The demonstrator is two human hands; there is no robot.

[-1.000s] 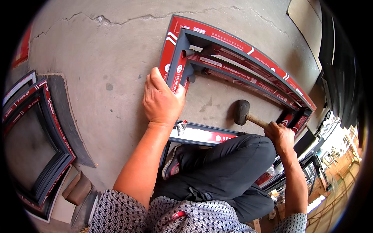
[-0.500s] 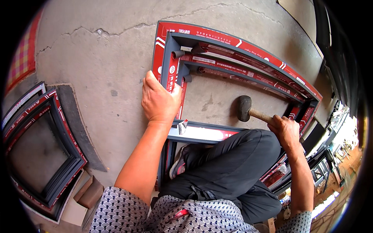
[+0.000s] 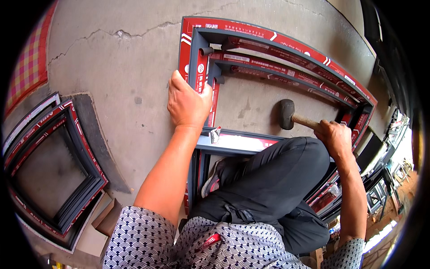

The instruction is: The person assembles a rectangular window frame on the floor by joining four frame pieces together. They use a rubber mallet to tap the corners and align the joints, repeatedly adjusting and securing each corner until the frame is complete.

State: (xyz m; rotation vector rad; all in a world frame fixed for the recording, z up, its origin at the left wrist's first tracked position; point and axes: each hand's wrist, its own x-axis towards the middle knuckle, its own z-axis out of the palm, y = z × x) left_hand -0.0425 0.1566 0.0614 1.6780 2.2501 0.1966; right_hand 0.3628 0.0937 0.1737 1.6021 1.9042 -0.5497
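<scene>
A dark grey window frame point(image 3: 273, 36) faced with red protective film stands in front of me, with another like it below. My left hand point(image 3: 190, 101) is closed round the frame's left side bar, thumb on the inner side. In my right hand point(image 3: 335, 138) is a rubber mallet point(image 3: 286, 114), gripped by its wooden handle. Its black head hangs over the frame's opening, apart from the bars. Along the near bar, a loose curl of film point(image 3: 215, 135) sticks up. My bent knee leans over that bar's right part and hides it.
More film-covered frames point(image 3: 96, 166) are stacked at the left, near a brown block point(image 3: 107, 217). A checkered cloth point(image 3: 27, 74) lies at the far left. Cracks run across the concrete floor point(image 3: 121, 76). Dark profiles and clutter point(image 3: 380, 188) crowd the right side.
The view has shifted slightly, so most things sit a little differently in the picture. Both hands keep their holds, and the mallet still hangs over the opening.
</scene>
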